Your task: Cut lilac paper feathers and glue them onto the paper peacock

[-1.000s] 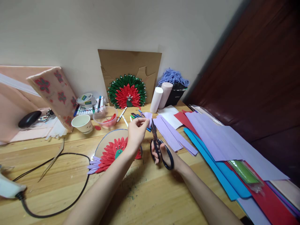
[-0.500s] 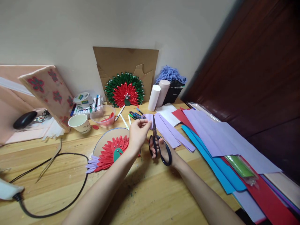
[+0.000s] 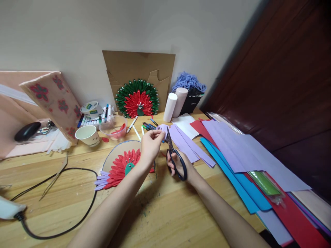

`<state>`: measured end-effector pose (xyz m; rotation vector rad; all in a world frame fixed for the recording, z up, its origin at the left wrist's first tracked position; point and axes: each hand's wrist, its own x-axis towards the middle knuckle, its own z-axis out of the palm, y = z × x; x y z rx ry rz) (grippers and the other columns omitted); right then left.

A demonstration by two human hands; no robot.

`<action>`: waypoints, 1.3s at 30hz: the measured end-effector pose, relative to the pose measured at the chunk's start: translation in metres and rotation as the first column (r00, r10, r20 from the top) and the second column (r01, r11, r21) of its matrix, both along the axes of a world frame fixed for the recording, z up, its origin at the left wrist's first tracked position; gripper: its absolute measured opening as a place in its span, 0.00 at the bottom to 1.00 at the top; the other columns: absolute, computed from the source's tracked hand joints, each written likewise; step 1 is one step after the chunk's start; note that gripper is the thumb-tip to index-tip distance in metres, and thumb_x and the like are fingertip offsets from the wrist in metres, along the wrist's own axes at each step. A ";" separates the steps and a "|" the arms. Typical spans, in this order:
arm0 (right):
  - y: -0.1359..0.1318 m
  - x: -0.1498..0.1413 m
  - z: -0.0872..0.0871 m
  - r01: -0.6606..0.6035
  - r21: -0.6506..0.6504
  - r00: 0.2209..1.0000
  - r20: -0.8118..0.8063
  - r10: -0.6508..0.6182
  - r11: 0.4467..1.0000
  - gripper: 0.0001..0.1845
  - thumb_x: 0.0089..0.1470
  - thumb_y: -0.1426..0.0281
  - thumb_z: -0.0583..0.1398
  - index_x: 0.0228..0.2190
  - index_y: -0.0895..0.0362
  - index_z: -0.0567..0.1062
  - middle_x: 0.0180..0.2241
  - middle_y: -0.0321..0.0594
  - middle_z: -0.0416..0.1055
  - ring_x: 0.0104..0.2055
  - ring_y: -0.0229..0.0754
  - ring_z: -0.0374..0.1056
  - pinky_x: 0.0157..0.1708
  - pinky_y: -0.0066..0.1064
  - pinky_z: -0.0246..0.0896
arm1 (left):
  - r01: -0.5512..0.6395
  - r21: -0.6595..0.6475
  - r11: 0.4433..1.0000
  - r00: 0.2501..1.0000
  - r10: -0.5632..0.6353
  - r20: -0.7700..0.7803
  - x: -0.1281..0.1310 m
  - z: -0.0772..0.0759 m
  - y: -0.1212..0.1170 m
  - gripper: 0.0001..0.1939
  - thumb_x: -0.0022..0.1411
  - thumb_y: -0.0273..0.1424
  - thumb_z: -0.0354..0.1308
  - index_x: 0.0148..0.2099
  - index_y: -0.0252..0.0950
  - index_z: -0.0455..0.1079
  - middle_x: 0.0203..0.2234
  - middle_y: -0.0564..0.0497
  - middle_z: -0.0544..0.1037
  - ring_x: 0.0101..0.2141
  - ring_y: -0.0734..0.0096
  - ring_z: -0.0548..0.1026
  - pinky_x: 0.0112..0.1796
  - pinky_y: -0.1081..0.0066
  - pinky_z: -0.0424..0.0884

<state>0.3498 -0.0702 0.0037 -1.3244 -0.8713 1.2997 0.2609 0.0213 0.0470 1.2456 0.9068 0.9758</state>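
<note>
My left hand [image 3: 151,144] pinches a small piece of purple paper [image 3: 163,127] between thumb and fingers. In my right hand [image 3: 182,167] is a pair of black-handled scissors [image 3: 169,139], its blades pointing up beside the purple piece and looking nearly closed. Under my left forearm lies a round cardboard disc [image 3: 110,156] with a blue edge line. It bears a peacock of red paper petals [image 3: 116,172] with a green body [image 3: 129,168], and purple petals [image 3: 102,181] at its lower left. Purple paper strips [image 3: 186,144] lie just beyond the scissors.
Coloured sheets [image 3: 232,148] are stacked at the right. A paper cup [image 3: 88,136], a clear bowl [image 3: 113,127] and markers [image 3: 131,124] stand at the back left. Behind is a finished red and green peacock [image 3: 138,100]. Tweezers [image 3: 55,175] and a black cable [image 3: 90,206] lie left.
The scissors have turned from open around the purple paper to nearly closed. My left hand has shifted slightly left and down with the piece.
</note>
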 end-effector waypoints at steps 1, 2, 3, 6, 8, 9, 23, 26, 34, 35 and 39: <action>0.000 0.000 0.000 0.005 -0.014 1.000 -0.020 -0.005 1.000 0.29 0.40 0.43 0.55 0.28 0.56 0.64 0.13 0.26 0.55 0.11 0.31 0.54 0.09 0.23 0.51 | -0.002 0.002 1.000 1.000 0.002 0.001 0.000 -0.001 0.001 0.08 0.48 0.30 0.61 0.29 0.28 0.73 0.24 0.47 0.77 0.27 0.73 0.73 0.34 0.72 0.69; 0.001 0.000 0.001 0.011 -0.025 0.999 -0.030 -0.011 1.000 0.28 0.40 0.44 0.55 0.28 0.56 0.63 0.13 0.25 0.55 0.11 0.31 0.54 0.08 0.23 0.51 | -0.006 0.005 1.000 1.000 0.006 0.004 0.000 -0.002 0.002 0.08 0.49 0.30 0.61 0.30 0.28 0.73 0.25 0.47 0.77 0.27 0.73 0.73 0.35 0.71 0.69; 0.001 0.000 0.001 0.017 -0.031 1.000 -0.025 -0.018 0.999 0.27 0.38 0.44 0.56 0.27 0.56 0.63 0.12 0.25 0.55 0.10 0.30 0.53 0.08 0.23 0.51 | -0.011 0.007 1.000 1.000 0.011 0.008 0.000 -0.003 0.003 0.08 0.49 0.30 0.60 0.30 0.28 0.73 0.25 0.47 0.77 0.28 0.73 0.74 0.35 0.71 0.69; 0.002 -0.001 0.005 0.024 -0.036 0.999 0.049 -0.022 0.999 0.27 0.33 0.46 0.60 0.24 0.56 0.62 0.11 0.24 0.54 0.09 0.29 0.52 0.07 0.22 0.51 | -0.034 0.013 0.999 0.999 0.034 0.014 0.000 -0.006 0.006 0.08 0.51 0.30 0.59 0.32 0.28 0.73 0.27 0.47 0.77 0.29 0.73 0.74 0.37 0.71 0.68; 0.002 -0.002 0.008 0.024 -0.042 0.996 0.084 -0.020 0.999 0.27 0.32 0.46 0.60 0.23 0.56 0.62 0.11 0.23 0.54 0.09 0.29 0.52 0.07 0.21 0.51 | -0.059 0.020 0.998 0.998 0.059 0.009 0.000 -0.006 0.007 0.09 0.51 0.30 0.59 0.33 0.28 0.72 0.27 0.47 0.77 0.29 0.73 0.74 0.36 0.72 0.69; 0.002 -0.002 0.009 0.019 -0.047 0.996 0.084 -0.014 0.999 0.26 0.33 0.46 0.59 0.23 0.56 0.62 0.11 0.23 0.54 0.09 0.29 0.52 0.06 0.21 0.51 | -0.076 0.018 0.997 0.997 0.076 0.009 0.000 -0.006 0.008 0.09 0.51 0.30 0.59 0.33 0.28 0.72 0.26 0.47 0.77 0.29 0.73 0.74 0.35 0.72 0.69; -0.005 -0.001 0.004 -0.143 0.000 0.973 0.185 0.141 0.990 0.36 0.32 0.35 0.54 0.24 0.56 0.61 0.13 0.25 0.54 0.10 0.28 0.52 0.09 0.21 0.49 | -0.213 0.027 0.977 0.967 0.207 0.146 -0.006 -0.007 0.021 0.13 0.49 0.31 0.62 0.36 0.29 0.67 0.27 0.49 0.74 0.28 0.74 0.74 0.33 0.73 0.70; -0.007 -0.002 0.006 -0.190 0.020 0.974 0.126 0.186 0.982 0.40 0.28 0.31 0.50 0.23 0.56 0.61 0.14 0.26 0.54 0.11 0.29 0.53 0.11 0.22 0.51 | -0.196 0.053 0.979 0.971 0.186 0.148 -0.008 -0.005 0.019 0.14 0.48 0.30 0.63 0.38 0.29 0.66 0.25 0.50 0.74 0.27 0.75 0.74 0.32 0.73 0.70; -0.007 -0.003 0.005 -0.182 0.034 0.983 -0.014 0.182 0.983 0.42 0.28 0.31 0.49 0.26 0.57 0.64 0.14 0.26 0.54 0.13 0.31 0.55 0.14 0.25 0.53 | -0.167 0.102 0.981 0.980 0.154 0.125 -0.007 0.000 0.012 0.15 0.47 0.27 0.64 0.38 0.30 0.66 0.23 0.52 0.74 0.26 0.75 0.74 0.32 0.75 0.69; -0.007 -0.003 0.005 -0.181 0.032 0.983 -0.019 0.182 0.983 0.42 0.28 0.31 0.50 0.26 0.57 0.64 0.14 0.26 0.54 0.13 0.31 0.55 0.14 0.25 0.52 | -0.163 0.101 0.981 0.981 0.151 0.123 -0.007 0.000 0.012 0.16 0.47 0.27 0.64 0.38 0.30 0.66 0.23 0.52 0.74 0.26 0.75 0.75 0.32 0.75 0.69; -0.006 -0.002 0.004 -0.166 0.014 0.985 -0.045 0.167 0.986 0.40 0.27 0.32 0.53 0.24 0.56 0.63 0.13 0.26 0.56 0.13 0.31 0.54 0.13 0.25 0.53 | -0.156 0.103 0.982 0.981 0.142 0.132 -0.007 -0.001 0.012 0.16 0.46 0.28 0.64 0.38 0.30 0.66 0.24 0.51 0.75 0.27 0.74 0.75 0.33 0.74 0.70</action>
